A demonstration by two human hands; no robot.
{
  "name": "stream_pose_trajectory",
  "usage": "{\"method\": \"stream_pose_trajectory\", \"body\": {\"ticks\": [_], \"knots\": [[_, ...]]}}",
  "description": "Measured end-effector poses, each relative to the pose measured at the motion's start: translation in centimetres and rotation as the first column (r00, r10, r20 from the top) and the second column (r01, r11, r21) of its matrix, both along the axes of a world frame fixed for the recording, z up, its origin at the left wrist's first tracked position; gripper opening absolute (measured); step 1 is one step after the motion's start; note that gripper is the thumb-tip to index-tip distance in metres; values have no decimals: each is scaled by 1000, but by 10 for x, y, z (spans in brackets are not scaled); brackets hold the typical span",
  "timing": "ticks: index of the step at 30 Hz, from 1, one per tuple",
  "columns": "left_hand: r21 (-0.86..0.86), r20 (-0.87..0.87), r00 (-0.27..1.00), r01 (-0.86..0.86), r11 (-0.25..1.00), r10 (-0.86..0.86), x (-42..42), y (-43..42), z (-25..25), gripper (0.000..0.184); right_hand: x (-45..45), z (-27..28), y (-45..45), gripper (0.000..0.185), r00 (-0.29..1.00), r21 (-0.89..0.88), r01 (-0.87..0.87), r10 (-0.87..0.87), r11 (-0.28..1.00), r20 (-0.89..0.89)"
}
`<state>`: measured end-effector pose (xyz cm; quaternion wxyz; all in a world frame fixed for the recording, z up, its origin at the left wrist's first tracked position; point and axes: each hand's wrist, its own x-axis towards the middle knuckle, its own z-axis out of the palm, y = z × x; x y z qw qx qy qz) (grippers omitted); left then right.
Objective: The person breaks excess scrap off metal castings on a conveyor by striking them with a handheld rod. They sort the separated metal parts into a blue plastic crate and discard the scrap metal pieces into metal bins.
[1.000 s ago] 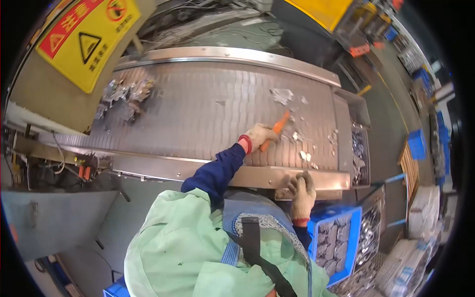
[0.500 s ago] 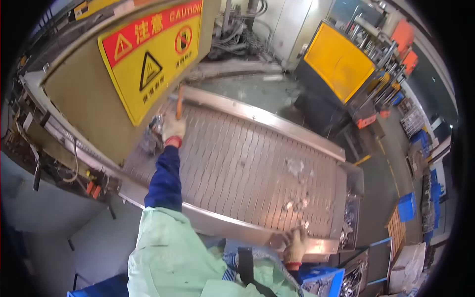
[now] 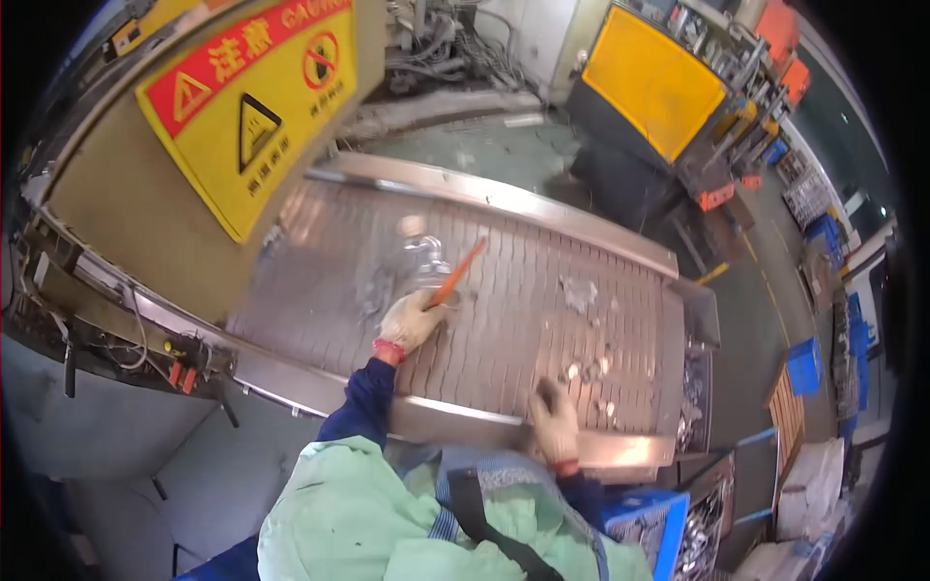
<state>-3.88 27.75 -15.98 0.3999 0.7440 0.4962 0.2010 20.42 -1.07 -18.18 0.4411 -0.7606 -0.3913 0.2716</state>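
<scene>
My left hand (image 3: 411, 321), in a pale work glove with a red cuff, is closed around a thin orange stick-like tool (image 3: 459, 272) that points up and right. Beside it on the slatted conveyor (image 3: 504, 320) is a shiny metal casting (image 3: 423, 258), blurred by motion; whether the fingers also touch it I cannot tell. My right hand (image 3: 555, 423), gloved with dark fingertips, is over the conveyor's near edge. Its fingers look loosely apart and no object shows in them. Small metal scraps (image 3: 587, 369) lie just beyond it.
A flat silvery piece (image 3: 579, 292) lies farther along the belt. Metal rails (image 3: 504, 198) border the conveyor. A panel with a caution sign (image 3: 250, 116) stands at left. Metal parts fill a bin (image 3: 693, 407) at the belt's right end; a blue crate (image 3: 668, 528) stands near my right side.
My left hand has come from beside the caution panel toward the right and nearer to me, with the orange tool. The metal casting now lies mid-belt. My right hand has moved up and left.
</scene>
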Motion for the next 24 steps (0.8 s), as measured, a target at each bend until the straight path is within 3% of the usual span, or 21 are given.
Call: {"method": "stream_pose_trajectory", "body": {"ticks": [2, 4, 5, 7, 10, 12, 16, 19, 22, 24], "knots": [[-96, 31, 991, 130, 987, -128, 18, -29, 4, 47, -3, 29, 13, 51, 994, -112, -37, 48, 993, 99], [-156, 127, 972, 214, 964, -196, 37, -53, 2, 43, 14, 8, 19, 62, 878, 13, -197, 171, 980, 447], [-207, 250, 951, 235, 950, -181, 46, -66, 0, 38, 17, 14, 23, 67, 853, -38, -228, 218, 973, 474], [-290, 305, 940, 246, 925, -154, 56, -86, 9, 38, 21, 29, 31, 78, 794, -133, -287, 313, 949, 522], [-413, 414, 907, 258, 873, -72, 69, -107, 11, 39, 33, 32, 37, 89, 598, -292, -379, 473, 878, 647], [-467, 442, 896, 264, 844, -36, 73, -115, 10, 38, 47, 12, 38, 90, 587, -298, -421, 507, 857, 631], [-518, 320, 946, 135, 845, 45, 75, -121, 25, 35, 59, 1, 36, 84, 498, -285, -386, 458, 877, 737], [-464, 125, 992, 68, 883, -11, 78, -102, 20, 40, 56, 2, 36, 74, 451, -271, -362, 422, 892, 786], [-169, -42, 994, 97, 981, -105, 98, -86, 65, 39, 64, -17, 38, 53, 423, -267, -356, 409, 896, 809], [93, 26, 999, 43, 995, -45, 117, -84, 102, 39, 70, -13, 36, 48, 422, -242, -385, 403, 891, 812]]}}
